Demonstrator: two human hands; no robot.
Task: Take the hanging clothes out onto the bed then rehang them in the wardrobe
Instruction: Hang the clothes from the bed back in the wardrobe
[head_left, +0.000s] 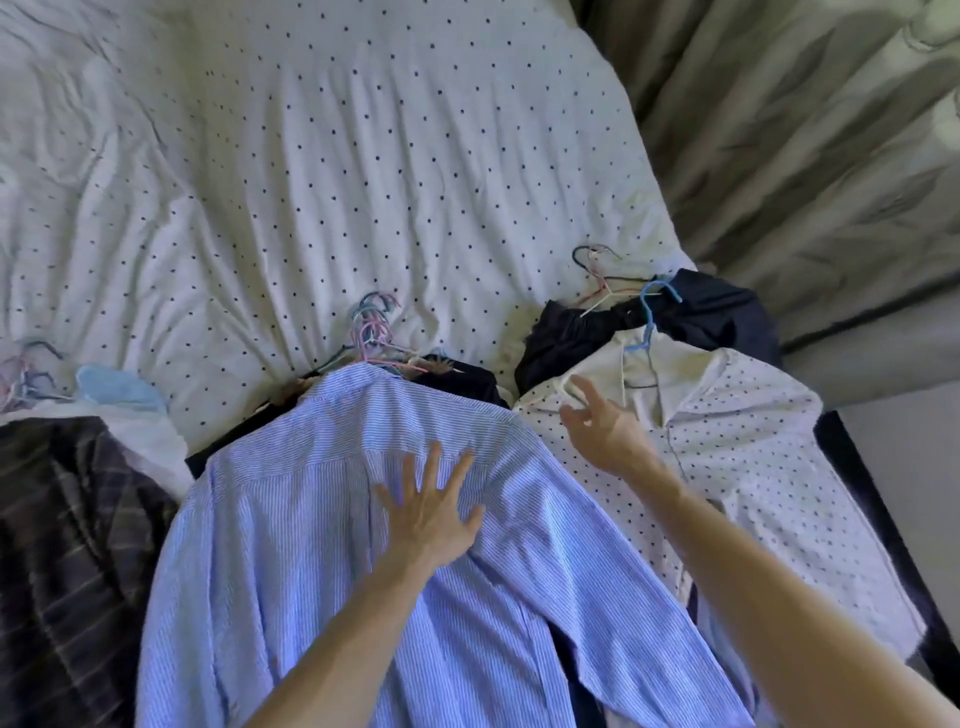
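Evidently only rehanging remains: on the bed (311, 156), the left grip (431, 512) lies flat and released on the striped shirt (311, 519), the right grip (605, 428) released over the dotted shirt (753, 441).

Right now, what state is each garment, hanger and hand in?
blue striped shirt: spread flat on the bed, hanger hooks at its collar
left hand: open, fingers spread, flat on the blue striped shirt
right hand: open, over the white dotted shirt's collar, contact unclear
white dotted shirt: lying flat, on a blue hanger
navy garment: bunched behind the white dotted shirt
dark plaid garment: lying flat, leftmost
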